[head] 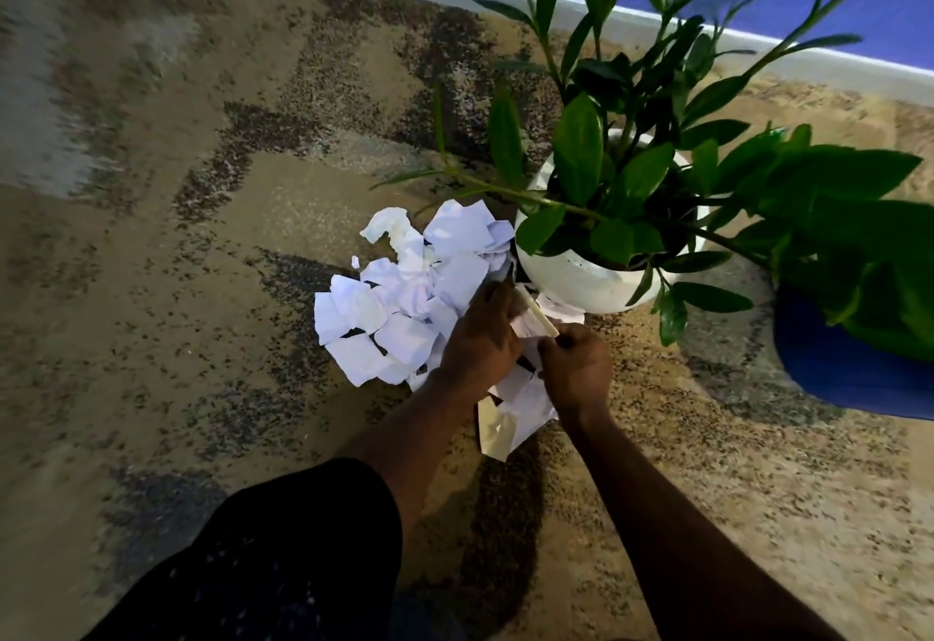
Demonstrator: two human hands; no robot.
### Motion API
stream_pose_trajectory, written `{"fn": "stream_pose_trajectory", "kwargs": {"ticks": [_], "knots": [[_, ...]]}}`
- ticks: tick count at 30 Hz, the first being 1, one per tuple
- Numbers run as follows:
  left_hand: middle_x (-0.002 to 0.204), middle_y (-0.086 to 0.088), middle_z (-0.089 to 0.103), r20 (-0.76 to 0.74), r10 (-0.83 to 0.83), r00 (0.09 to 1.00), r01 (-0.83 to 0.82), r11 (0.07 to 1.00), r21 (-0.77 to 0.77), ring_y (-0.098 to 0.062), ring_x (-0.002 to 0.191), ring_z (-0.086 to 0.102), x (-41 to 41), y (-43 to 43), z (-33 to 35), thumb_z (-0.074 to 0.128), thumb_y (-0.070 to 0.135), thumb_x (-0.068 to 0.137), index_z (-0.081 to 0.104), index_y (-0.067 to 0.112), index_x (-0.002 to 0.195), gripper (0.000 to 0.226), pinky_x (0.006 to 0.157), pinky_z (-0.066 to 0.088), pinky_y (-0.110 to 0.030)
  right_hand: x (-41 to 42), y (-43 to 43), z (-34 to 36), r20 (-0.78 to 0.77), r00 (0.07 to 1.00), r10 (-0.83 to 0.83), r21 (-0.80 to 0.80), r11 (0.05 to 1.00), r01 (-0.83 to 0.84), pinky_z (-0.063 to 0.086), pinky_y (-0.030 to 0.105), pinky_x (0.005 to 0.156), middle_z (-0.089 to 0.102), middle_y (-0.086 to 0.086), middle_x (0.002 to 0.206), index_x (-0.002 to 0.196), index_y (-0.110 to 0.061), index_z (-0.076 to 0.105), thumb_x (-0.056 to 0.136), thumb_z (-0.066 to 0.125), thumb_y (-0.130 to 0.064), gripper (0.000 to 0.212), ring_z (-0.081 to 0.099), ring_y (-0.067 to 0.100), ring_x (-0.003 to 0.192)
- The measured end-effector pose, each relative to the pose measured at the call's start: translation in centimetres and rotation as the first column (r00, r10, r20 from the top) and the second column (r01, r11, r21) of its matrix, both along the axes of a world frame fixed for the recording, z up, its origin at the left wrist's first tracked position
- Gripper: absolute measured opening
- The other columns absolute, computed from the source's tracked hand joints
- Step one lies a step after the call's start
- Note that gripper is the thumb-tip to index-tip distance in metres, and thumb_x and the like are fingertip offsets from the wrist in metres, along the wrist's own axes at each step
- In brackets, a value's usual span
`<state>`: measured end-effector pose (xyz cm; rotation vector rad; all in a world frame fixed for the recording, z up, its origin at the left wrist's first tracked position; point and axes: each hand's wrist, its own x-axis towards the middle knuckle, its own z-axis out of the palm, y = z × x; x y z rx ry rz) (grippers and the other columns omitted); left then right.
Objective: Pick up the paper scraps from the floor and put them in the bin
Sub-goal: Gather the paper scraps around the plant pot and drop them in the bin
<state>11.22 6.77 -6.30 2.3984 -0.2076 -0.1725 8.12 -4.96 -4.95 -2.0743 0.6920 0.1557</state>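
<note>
Gathering — left hand [480, 332], right hand [576, 367], fingers curled on paper scraps [399, 317] beside plant pot [571, 281] — next: bunch, lift.

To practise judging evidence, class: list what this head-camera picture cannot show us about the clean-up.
Head view, blue container: cut by the right edge, covered by plant leaves; whether it is the bin is unclear.
Head view, left hand: fingertips hidden by its own back; grip unclear.
Head view, paper scraps: some hidden under the right hand.
Head view, far-left carpet: blurred.

Both forearms reach down, close together — left hand [482, 332] curled into the paper scraps [399, 317], right hand [576, 367] pinching one.
</note>
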Motion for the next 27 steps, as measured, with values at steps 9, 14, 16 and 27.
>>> {"fn": "stream_pose_trajectory", "kwargs": {"ticks": [9, 14, 16, 27], "knots": [[0.100, -0.013, 0.070, 0.188, -0.187, 0.964, 0.125, 0.946, 0.300, -0.026, 0.087, 0.069, -0.6, -0.9, -0.7, 0.069, 0.020, 0.082, 0.068, 0.004, 0.089, 0.017, 0.068, 0.057, -0.028, -3.0, -5.7, 1.7, -0.019, 1.000, -0.004, 0.010, 1.000, 0.004, 0.032, 0.011, 0.037, 0.060, 0.006, 0.062, 0.072, -0.007, 0.061, 0.084, 0.057, -0.008, 0.013, 0.048, 0.015, 0.050], [0.081, -0.014, 0.070, -0.043, 0.151, 0.988, -0.151, 0.989, 0.003, -0.027, 0.074, 0.066, -0.1, -3.5, 0.6, 0.049, 0.029, 0.093, 0.068, 0.003, 0.088, 0.032, 0.066, 0.052, -0.027, -4.4, -9.7, 1.9, -0.024, 0.993, -0.119, -0.024, 0.993, 0.118, 0.053, 0.035, 0.055, 0.065, 0.008, 0.069, 0.074, -0.010, 0.065, 0.085, 0.055, -0.014, 0.015, 0.062, 0.027, 0.063], [0.089, -0.021, 0.069, -0.153, 0.247, 0.957, -0.261, 0.962, -0.081, -0.034, 0.083, 0.065, 0.0, -4.0, 1.0, 0.049, 0.017, 0.094, 0.067, 0.000, 0.088, 0.025, 0.066, 0.045, -0.020, -4.8, -11.0, 2.2, -0.038, 0.985, -0.169, -0.024, 0.985, 0.168, 0.053, 0.042, 0.056, 0.067, 0.010, 0.074, 0.080, -0.010, 0.067, 0.085, 0.055, -0.015, 0.014, 0.064, 0.030, 0.067], [0.105, -0.011, 0.070, -0.155, 0.326, 0.932, -0.323, 0.945, 0.049, -0.029, 0.098, 0.064, -0.4, -4.7, -0.4, 0.064, 0.045, 0.078, 0.064, 0.008, 0.111, 0.051, 0.084, 0.053, -0.038, -5.9, -14.6, 4.3, 0.015, 0.965, -0.261, 0.006, 0.965, 0.261, 0.055, 0.041, 0.061, 0.071, 0.007, 0.082, 0.084, -0.022, 0.067, 0.083, 0.054, -0.013, 0.016, 0.066, 0.025, 0.072]]}}
